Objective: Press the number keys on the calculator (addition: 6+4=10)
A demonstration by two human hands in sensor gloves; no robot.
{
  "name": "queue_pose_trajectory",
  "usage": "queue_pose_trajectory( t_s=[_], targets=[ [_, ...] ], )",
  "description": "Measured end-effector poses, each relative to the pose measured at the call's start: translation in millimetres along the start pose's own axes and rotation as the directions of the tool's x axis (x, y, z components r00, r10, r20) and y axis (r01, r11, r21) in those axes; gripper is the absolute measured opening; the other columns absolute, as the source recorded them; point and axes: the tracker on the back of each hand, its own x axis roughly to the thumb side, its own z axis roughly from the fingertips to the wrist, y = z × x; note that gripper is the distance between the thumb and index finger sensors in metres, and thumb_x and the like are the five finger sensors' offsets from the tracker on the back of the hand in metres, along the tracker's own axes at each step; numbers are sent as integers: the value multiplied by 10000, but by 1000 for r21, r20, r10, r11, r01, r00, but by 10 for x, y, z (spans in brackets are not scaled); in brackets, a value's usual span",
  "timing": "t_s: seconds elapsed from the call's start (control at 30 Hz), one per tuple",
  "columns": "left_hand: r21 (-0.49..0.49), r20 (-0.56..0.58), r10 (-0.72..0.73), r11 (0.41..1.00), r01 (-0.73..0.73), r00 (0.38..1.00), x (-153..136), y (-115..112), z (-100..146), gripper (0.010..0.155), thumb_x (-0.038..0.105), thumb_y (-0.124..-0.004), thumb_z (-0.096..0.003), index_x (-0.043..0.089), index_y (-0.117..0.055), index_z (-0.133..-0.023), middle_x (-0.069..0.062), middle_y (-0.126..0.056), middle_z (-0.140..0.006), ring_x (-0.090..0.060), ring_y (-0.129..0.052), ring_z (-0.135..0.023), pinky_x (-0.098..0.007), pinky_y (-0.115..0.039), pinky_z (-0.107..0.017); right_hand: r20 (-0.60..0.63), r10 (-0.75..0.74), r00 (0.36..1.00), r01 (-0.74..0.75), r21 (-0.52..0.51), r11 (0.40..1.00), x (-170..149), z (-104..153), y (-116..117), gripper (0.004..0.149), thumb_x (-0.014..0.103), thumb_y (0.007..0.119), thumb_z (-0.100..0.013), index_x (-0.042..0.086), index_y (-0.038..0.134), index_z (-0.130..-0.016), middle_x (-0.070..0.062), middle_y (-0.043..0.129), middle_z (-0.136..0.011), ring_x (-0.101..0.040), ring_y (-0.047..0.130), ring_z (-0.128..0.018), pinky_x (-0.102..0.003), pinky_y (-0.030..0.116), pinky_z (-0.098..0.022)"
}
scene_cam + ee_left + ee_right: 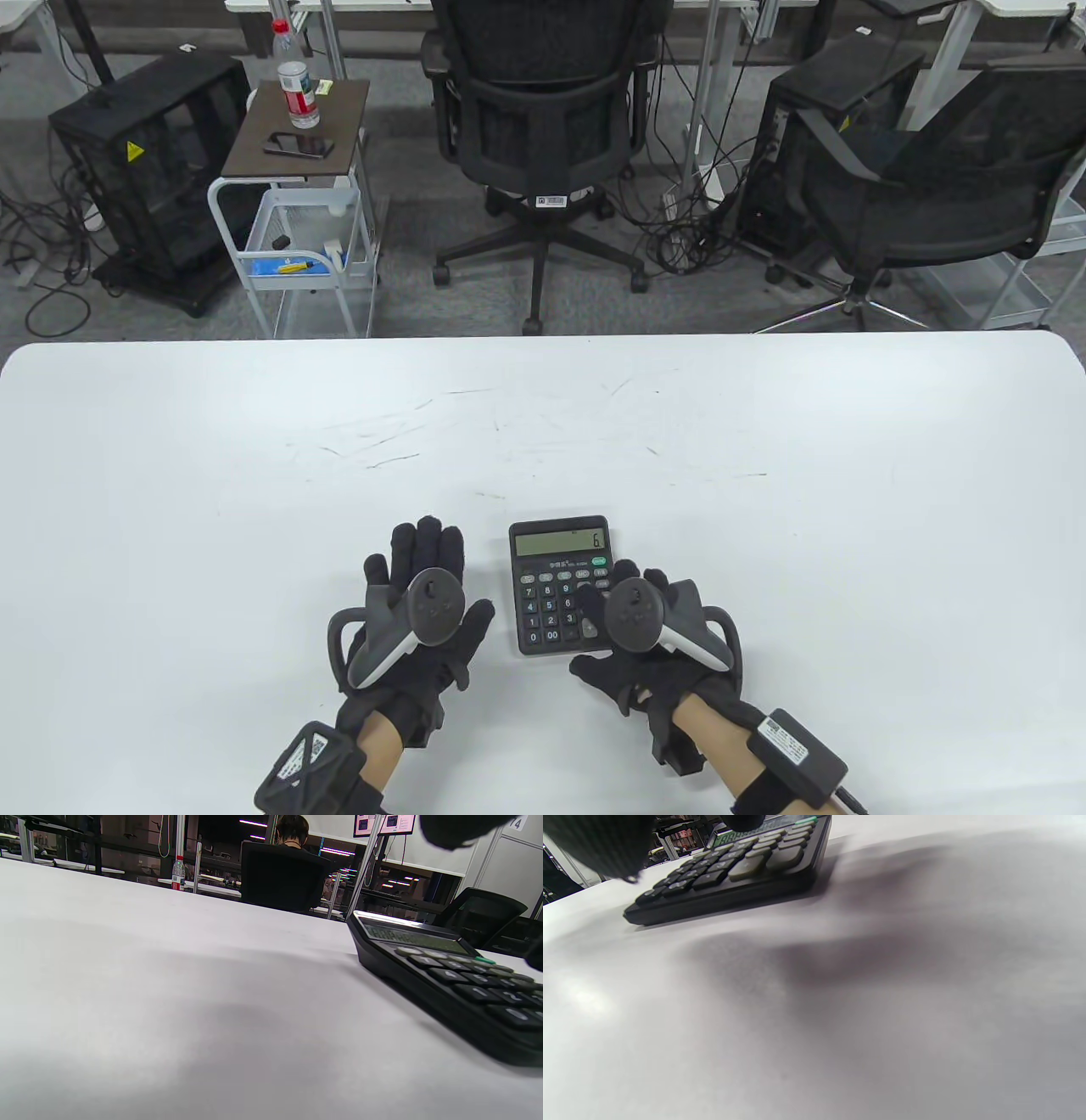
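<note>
A black calculator [560,586] lies flat on the white table [543,424], near the front middle. Its display [562,541] reads 6. My left hand [420,586] rests flat on the table just left of the calculator, fingers spread, holding nothing. My right hand [632,607] is over the calculator's right side, with one finger [587,601] reaching onto the right-hand keys; whether it presses a key is hidden. The calculator also shows in the left wrist view [445,980] and in the right wrist view [734,870], where a gloved finger [598,840] hangs above the keys.
Beyond the table's far edge stand two black office chairs [543,127], a small cart [297,195] with a water bottle [295,81] and a phone, and black cases on the floor. Bare white tabletop spreads on all sides of the hands.
</note>
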Motion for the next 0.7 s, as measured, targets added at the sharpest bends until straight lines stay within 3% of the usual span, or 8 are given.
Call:
queue_pose_trajectory(
  t_s=[0.33, 0.7],
  targets=[
    [-1, 0, -3, 1000, 3, 1000, 3, -5, -2, 862, 653, -683, -438, 292, -257, -1095, 47, -185, -1220, -271, -148, -1136, -589, -214, -807, 26, 1, 1000, -2, 15, 1000, 3, 92, -61, 735, 640, 770, -395, 388, 558, -1052, -158, 259, -1188, -541, 281, -1039, -725, 377, -695],
    [-4, -2, -8, 1000, 8, 1000, 6, -13, -3, 861, 653, -682, -438, 293, -257, -1095, 48, -183, -1220, -270, -147, -1136, -587, -214, -807, 14, -42, 999, 42, 47, 998, -12, 25, -9, 678, 624, 768, -406, 378, 613, -1018, -148, 281, -1189, -541, 282, -1035, -708, 374, -702]
  ],
)
